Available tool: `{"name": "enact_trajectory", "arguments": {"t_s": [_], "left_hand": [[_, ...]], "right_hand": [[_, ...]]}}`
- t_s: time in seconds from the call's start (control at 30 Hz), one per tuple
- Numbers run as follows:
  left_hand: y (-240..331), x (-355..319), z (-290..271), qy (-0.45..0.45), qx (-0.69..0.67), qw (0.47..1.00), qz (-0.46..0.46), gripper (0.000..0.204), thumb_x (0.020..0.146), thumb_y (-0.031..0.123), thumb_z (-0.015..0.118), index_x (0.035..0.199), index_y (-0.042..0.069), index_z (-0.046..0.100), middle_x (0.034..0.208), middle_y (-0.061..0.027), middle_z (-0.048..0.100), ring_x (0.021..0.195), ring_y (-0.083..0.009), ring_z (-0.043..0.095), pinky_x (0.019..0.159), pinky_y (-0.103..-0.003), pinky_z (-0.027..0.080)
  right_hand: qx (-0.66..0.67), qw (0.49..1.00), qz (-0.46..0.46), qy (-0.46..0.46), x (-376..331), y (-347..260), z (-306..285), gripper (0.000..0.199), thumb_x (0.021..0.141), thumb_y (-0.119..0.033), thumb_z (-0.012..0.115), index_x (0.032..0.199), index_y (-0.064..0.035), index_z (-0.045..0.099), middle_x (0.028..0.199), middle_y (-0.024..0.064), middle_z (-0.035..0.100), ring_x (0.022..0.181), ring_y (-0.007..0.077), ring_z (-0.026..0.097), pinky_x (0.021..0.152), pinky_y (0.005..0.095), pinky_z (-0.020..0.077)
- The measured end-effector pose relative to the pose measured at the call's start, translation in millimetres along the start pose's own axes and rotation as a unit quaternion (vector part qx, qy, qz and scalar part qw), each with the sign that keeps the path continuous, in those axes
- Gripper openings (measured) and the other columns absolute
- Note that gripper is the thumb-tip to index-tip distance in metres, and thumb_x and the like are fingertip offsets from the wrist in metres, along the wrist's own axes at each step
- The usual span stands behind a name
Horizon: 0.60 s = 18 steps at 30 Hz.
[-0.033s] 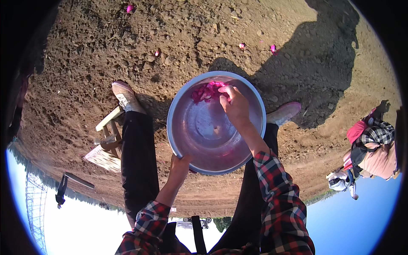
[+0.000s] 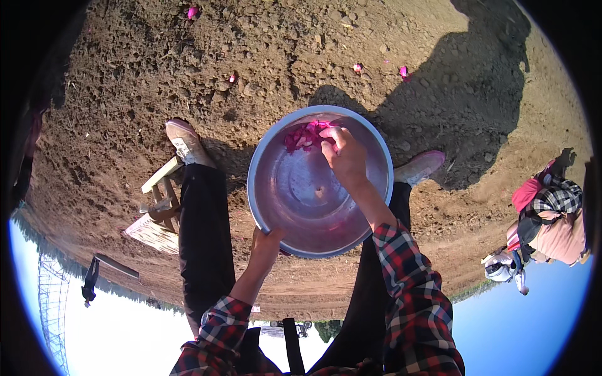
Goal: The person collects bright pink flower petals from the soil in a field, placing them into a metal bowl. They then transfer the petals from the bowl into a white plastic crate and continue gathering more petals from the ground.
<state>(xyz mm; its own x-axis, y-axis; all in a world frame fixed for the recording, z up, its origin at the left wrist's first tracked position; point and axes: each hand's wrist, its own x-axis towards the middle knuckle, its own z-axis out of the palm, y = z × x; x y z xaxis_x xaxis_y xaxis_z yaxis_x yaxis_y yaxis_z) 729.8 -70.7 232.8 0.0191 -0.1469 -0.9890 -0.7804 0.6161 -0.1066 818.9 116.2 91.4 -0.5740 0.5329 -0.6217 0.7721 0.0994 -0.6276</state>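
A wide silver metal basin (image 2: 295, 219) is in the middle of the head view, between my legs. At its far inner side lies a small heap of bright pink petals (image 2: 303, 137). My right hand (image 2: 348, 158) reaches into the basin over the heap, thumb and fingers bent round some of the petals; pink shows between them. The fingertips are partly hidden. At the basin's near left edge, my left hand (image 2: 266, 245) grips the rim, its fingers partly out of sight beneath it.
Dry, clumpy soil surrounds the basin, with a few loose pink petals (image 2: 403, 72) farther off. My shoes (image 2: 185, 141) flank the basin. Beside my left leg stands a small wooden stool (image 2: 160, 210). Another person in a checked top (image 2: 555, 203) is at the far right.
My right hand has shifted very slightly left over the petals. My left hand stays on the basin's rim.
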Motion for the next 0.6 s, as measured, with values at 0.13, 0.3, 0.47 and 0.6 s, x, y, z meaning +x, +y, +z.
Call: {"name": "enact_trajectory", "arguments": {"t_s": [0.13,0.3,0.47,0.6], "left_hand": [[0,-2,2,0.001,-0.012,1.000,0.006,0.040,0.081,0.011,0.057,0.115,-0.008,0.048,0.093,-0.0144,0.061,0.071,-0.0217,0.063,0.046,-0.030,0.054],[0,-2,0,-0.008,-0.010,1.000,0.005,0.041,0.081,0.010,0.057,0.117,-0.007,0.046,0.094,-0.0152,0.061,0.071,-0.0222,0.063,0.044,-0.030,0.054],[0,-1,1,-0.006,-0.019,1.000,-0.020,0.042,0.080,0.010,0.058,0.117,-0.007,0.045,0.092,-0.0146,0.060,0.069,-0.0228,0.063,0.042,-0.030,0.053],[1,-4,1,-0.010,-0.021,0.999,-0.023,0.042,0.080,0.010,0.057,0.116,-0.007,0.045,0.091,-0.0141,0.059,0.068,-0.0230,0.063,0.042,-0.031,0.053]], "right_hand": [[-0.072,0.992,-0.101,0.022,-1,-10,24,0.025,0.080,-0.018,0.065,0.102,-0.0111,0.054,0.095,0.0075,0.059,0.074,0.0286,0.062,0.064,0.0399,0.0518],[-0.174,0.973,-0.148,0.004,-2,-16,44,0.030,0.078,-0.024,0.068,0.097,-0.0094,0.050,0.090,0.0090,0.054,0.073,0.0289,0.062,0.057,0.0403,0.0514],[-0.194,0.965,-0.175,-0.031,-4,-15,46,0.032,0.075,-0.024,0.069,0.095,-0.0079,0.051,0.091,0.0096,0.054,0.076,0.0277,0.061,0.058,0.0394,0.0514],[-0.214,0.952,-0.212,-0.045,-12,-16,50,0.031,0.073,-0.023,0.069,0.094,-0.0081,0.052,0.087,0.0090,0.055,0.076,0.0273,0.062,0.057,0.0369,0.0517]]}}
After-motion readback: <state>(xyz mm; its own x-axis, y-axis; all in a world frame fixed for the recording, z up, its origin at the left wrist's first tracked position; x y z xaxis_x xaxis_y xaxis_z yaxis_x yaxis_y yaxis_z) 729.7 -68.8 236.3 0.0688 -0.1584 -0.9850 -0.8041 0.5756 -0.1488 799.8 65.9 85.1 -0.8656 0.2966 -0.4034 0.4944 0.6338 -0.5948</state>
